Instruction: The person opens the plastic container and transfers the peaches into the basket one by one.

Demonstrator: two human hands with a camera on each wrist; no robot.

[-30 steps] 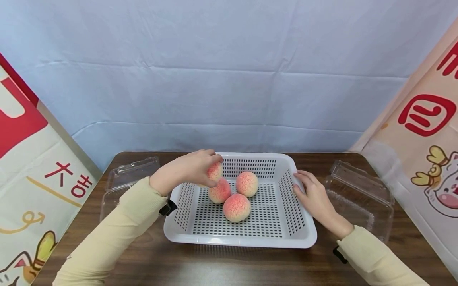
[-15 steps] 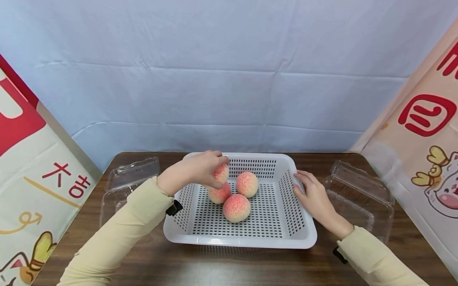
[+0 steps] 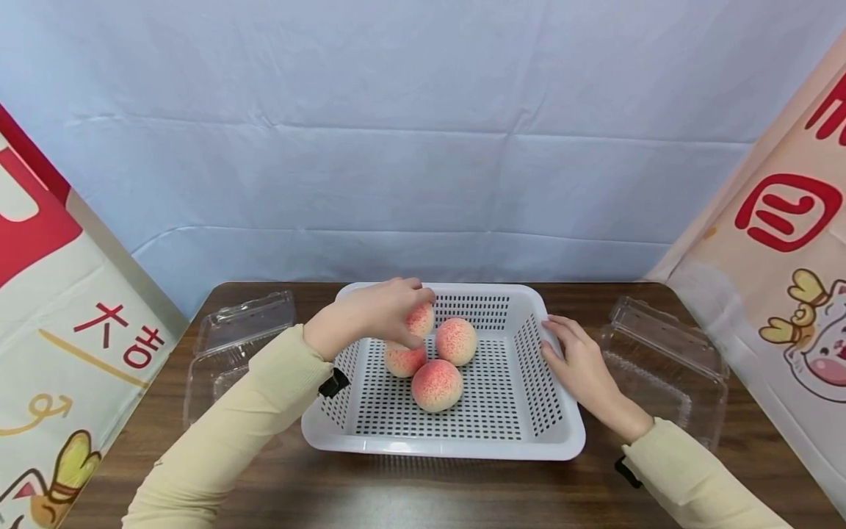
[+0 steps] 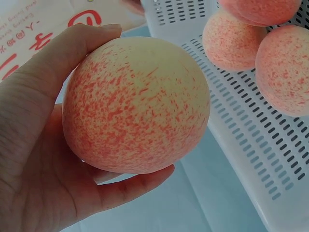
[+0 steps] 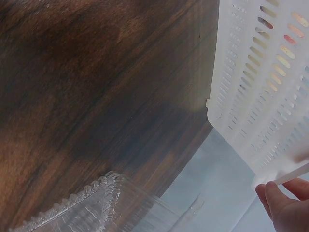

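My left hand (image 3: 373, 312) grips a pink-and-cream peach (image 3: 420, 319) above the left part of a white perforated basket (image 3: 436, 446). In the left wrist view, thumb and fingers curve around this peach (image 4: 137, 106). Inside the basket lie a left peach (image 3: 405, 360), partly hidden by the hand, a back peach (image 3: 456, 341) and a front peach (image 3: 438, 386). My right hand (image 3: 584, 367) holds the basket's right rim. In the right wrist view its fingertips and thumb meet the rim near a corner of the basket (image 5: 241, 96).
Clear plastic clamshell boxes stand on the brown wooden table (image 3: 390, 492): a left box (image 3: 244, 330) behind my left forearm and a right box (image 3: 667, 367) beside my right hand. A pale cloth (image 3: 423, 147) hangs behind, with printed panels at both sides.
My left hand has moved right with its peach, further over the basket. The right hand, the basket and the other peaches stay where they were.
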